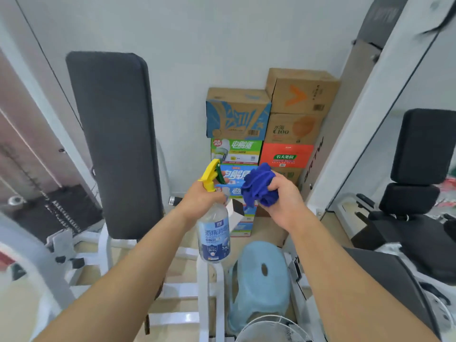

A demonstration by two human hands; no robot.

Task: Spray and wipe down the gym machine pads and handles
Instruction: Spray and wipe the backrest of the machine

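Now you're holding spray bottle (214,233) and cloth (259,188) beside the back pad (116,144).
Left hand (199,203) is gripping the neck, likely light and slick; right hand (281,198) is bunching the soft, limp cloth.

A pale tan floor (340,235) carries a stack of printed cardboard boxes (269,134) against the white wall at centre right of the frame, a light blue plastic stool (261,275) at lower centre, and a white machine frame (209,292) spanning the lower left.
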